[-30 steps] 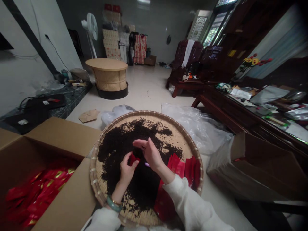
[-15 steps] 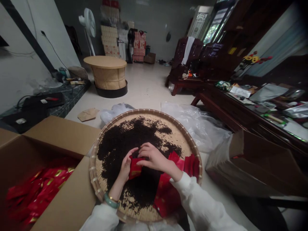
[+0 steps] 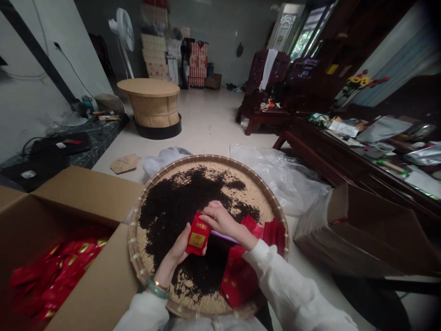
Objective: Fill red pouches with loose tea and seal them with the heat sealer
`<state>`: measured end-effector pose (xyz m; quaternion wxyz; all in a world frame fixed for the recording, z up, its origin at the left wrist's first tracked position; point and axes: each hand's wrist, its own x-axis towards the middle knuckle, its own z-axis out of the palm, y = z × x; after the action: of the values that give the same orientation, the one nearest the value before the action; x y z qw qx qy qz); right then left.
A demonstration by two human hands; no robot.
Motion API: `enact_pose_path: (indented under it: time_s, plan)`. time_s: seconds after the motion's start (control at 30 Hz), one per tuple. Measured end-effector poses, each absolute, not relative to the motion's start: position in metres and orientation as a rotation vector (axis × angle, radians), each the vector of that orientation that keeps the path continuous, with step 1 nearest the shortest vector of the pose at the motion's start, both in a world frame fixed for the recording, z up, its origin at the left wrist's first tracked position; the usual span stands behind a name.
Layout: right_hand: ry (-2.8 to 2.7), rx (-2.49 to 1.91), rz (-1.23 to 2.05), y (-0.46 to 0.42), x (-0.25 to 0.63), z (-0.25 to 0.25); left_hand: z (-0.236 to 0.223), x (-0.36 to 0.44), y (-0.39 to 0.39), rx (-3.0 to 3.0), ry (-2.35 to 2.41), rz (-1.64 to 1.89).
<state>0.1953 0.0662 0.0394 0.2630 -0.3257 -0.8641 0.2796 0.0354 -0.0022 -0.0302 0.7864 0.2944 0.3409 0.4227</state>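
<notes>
A small red tea packet (image 3: pixel 198 236) with a gold label faces me, held upright above the tray. My left hand (image 3: pixel 181 243) is closed round its lower left side, thumb along the edge. With bent fingers, my right hand (image 3: pixel 219 218) grips the packet's top right corner. Beneath both hands, dark loose tea leaves (image 3: pixel 179 197) cover much of a round bamboo tray (image 3: pixel 265 191). Red packets (image 3: pixel 237 280) lie on the tray's right side, under my right forearm. Part of a purple object (image 3: pixel 223 236) shows below my right wrist; its kind is unclear.
At the left stands an open cardboard box (image 3: pixel 93 280) holding many red packets (image 3: pixel 58 271). An open carton (image 3: pixel 372 234) is on the right, beside a dark wooden table (image 3: pixel 317 156). Clear plastic sheeting (image 3: pixel 285 179) lies behind the tray; a round stand (image 3: pixel 155 108) is farther back.
The packet has turned upright so its gold label shows. My right hand has shifted from over the packet to pinching its top corner, and the purple object has come into view.
</notes>
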Motion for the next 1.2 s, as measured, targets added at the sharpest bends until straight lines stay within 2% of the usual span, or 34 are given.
enact_pose_path:
  time_s: [0.17,0.3,0.37,0.43,0.57,0.73,0.9,0.97,1.07,1.2]
  plan:
    - [-2.268,-0.796,0.796,0.066,0.194,0.051,-0.03,0.031,-0.001,0.62,0.75,0.902]
    - [-1.854,-0.989,0.799,0.053,0.197,0.046,-0.027,0.021,0.003,0.562,0.742,1.055]
    - [-1.832,-1.071,0.804,0.04,0.199,0.03,-0.024,0.017,0.005,0.554,0.716,1.156]
    - [-2.187,-0.997,0.825,0.025,0.199,0.008,-0.021,0.014,0.007,0.558,0.698,1.243]
    - [-2.841,-0.976,0.554,-0.002,0.187,-0.032,-0.017,0.011,0.008,0.52,0.72,1.326]
    - [-3.027,-0.889,0.259,-0.021,0.165,-0.049,-0.018,0.012,0.008,0.487,0.746,1.371]
    - [-3.022,-1.019,0.168,-0.024,0.163,-0.049,-0.022,0.014,0.007,0.48,0.753,1.358]
    - [-3.025,-1.041,0.233,-0.021,0.167,-0.047,-0.027,0.014,0.007,0.49,0.769,1.359]
    - [-2.901,-1.072,0.522,-0.013,0.178,-0.041,-0.033,0.014,0.006,0.565,0.825,1.362]
    - [-2.346,-0.979,1.011,0.008,0.203,-0.011,-0.037,0.014,0.005,0.724,0.895,1.35]
